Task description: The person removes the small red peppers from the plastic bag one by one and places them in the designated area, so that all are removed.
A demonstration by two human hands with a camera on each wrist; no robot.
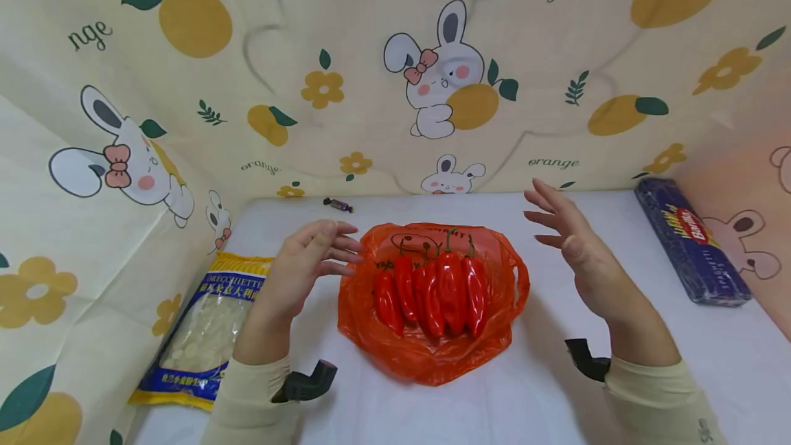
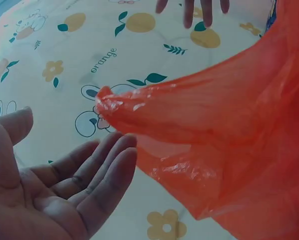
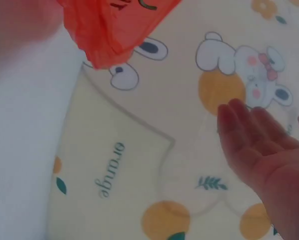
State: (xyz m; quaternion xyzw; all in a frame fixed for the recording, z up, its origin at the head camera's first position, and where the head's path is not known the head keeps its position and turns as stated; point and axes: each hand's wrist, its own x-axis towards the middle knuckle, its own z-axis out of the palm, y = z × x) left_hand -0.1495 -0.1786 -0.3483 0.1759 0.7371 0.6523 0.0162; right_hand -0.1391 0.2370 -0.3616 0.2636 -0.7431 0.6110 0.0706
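Observation:
Several glossy red chili peppers [image 1: 452,294] with green stems lie side by side at the middle of the table. Around and under them spreads a thin orange-red plastic bag [image 1: 426,366], its handle loop at the right. My left hand [image 1: 303,266] hovers by the bag's upper left edge, fingers loosely extended and holding nothing. In the left wrist view, the bag [image 2: 204,115] stands close to those fingers [image 2: 109,185]. Off to the bag's right, my right hand [image 1: 581,259] is raised with fingers extended and nothing in it. The right wrist view shows the palm [image 3: 284,170] bare.
A blue and yellow orecchiette pasta packet [image 1: 204,335] lies at the left, partly behind my left forearm. A dark blue spaghetti box [image 1: 692,242] is at the right edge. One small wrapped candy [image 1: 338,205] lies near the back, before the patterned cloth [image 1: 383,122].

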